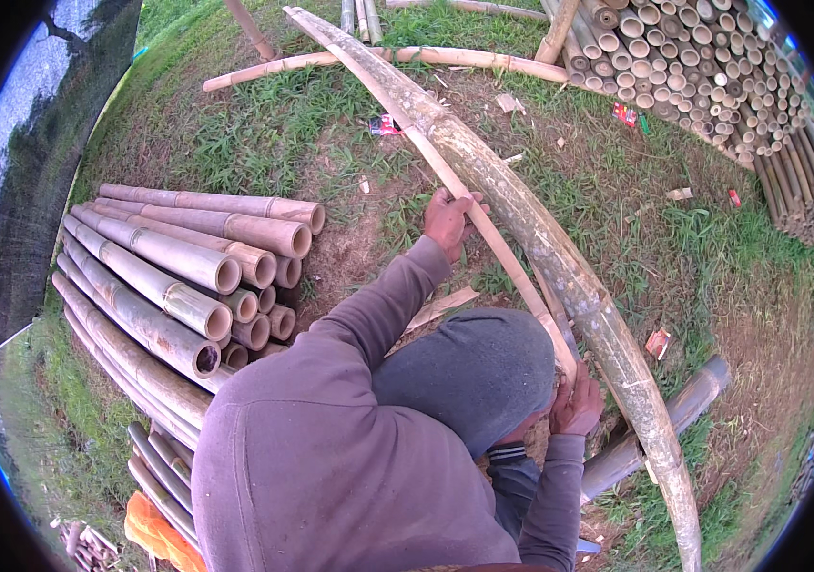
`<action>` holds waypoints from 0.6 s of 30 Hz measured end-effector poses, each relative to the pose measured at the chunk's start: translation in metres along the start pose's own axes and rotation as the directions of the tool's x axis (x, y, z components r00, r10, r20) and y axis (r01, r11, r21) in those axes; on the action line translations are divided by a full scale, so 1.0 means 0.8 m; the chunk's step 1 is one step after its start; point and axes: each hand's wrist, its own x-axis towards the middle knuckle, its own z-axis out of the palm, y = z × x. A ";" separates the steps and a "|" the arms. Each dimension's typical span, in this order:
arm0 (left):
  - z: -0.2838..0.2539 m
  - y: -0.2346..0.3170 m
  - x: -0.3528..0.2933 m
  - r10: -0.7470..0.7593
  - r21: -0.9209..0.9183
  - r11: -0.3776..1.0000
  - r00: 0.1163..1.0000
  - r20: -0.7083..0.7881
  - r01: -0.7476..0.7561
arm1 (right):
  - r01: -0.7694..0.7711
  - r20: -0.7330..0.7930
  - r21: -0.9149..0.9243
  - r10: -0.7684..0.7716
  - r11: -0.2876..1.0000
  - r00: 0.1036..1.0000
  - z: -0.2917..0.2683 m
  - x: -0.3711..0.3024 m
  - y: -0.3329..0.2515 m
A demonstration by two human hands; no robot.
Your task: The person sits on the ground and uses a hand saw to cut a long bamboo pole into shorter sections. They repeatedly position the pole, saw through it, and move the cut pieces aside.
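A long, narrow bamboo slat [510,259] runs slantwise from the far left down to my bent right knee. Partway along it, my left hand [450,225] is closed round the slat. My right hand [578,404] grips the near end, close beside the knee. Just right of the slat lies a long, mottled bamboo pole [569,248], which stretches from the far side to the lower right. A thin greyish piece shows between slat and pole near my right hand; whether it is a blade or a strip I cannot tell. My right fingertips are partly hidden.
Cut bamboo poles [178,296] are piled at the left. A big stack of bamboo [674,57] fills the far right. One thick bamboo piece [698,396] lies under the long pole. A curved pole [474,59] crosses the grass at the far side. Orange cloth [154,534] is lower left.
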 end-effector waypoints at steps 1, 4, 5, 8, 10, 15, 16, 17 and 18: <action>0.000 0.000 0.000 0.001 0.001 1.000 1.000 -0.005 -0.001 | 0.002 -0.003 -0.007 -0.002 1.000 1.000 -0.001 0.001 -0.001; 0.000 0.000 0.000 0.001 0.007 1.000 1.000 -0.011 -0.001 | -0.003 0.003 -0.016 0.003 1.000 1.000 -0.005 0.002 -0.005; 0.001 0.000 0.000 -0.002 0.010 1.000 1.000 -0.006 0.002 | -0.006 -0.001 -0.012 0.006 1.000 1.000 -0.005 0.002 -0.005; 0.016 -0.004 -0.001 -0.017 0.014 1.000 1.000 0.005 0.017 | -0.017 -0.020 -0.022 0.016 1.000 1.000 -0.014 -0.003 0.000; 0.018 -0.012 -0.004 -0.019 0.022 1.000 1.000 0.019 0.018 | -0.036 -0.020 -0.064 0.035 0.997 0.999 -0.025 0.003 0.005; 0.013 -0.008 -0.001 0.028 0.110 0.993 0.997 0.066 -0.035 | -0.034 -0.101 -0.004 0.033 0.999 0.994 -0.071 0.037 0.013; 0.014 -0.004 -0.002 0.062 0.163 0.984 0.997 0.050 -0.069 | -0.040 -0.119 -0.014 0.039 0.999 0.992 -0.081 0.047 0.012; 0.014 -0.007 0.004 0.153 0.222 0.963 0.988 0.021 -0.154 | -0.062 -0.129 -0.019 0.059 0.998 0.990 -0.088 0.056 0.017; 0.016 -0.016 0.007 0.254 0.275 0.930 0.967 -0.006 -0.242 | -0.072 -0.138 -0.023 0.069 0.997 0.988 -0.092 0.062 0.025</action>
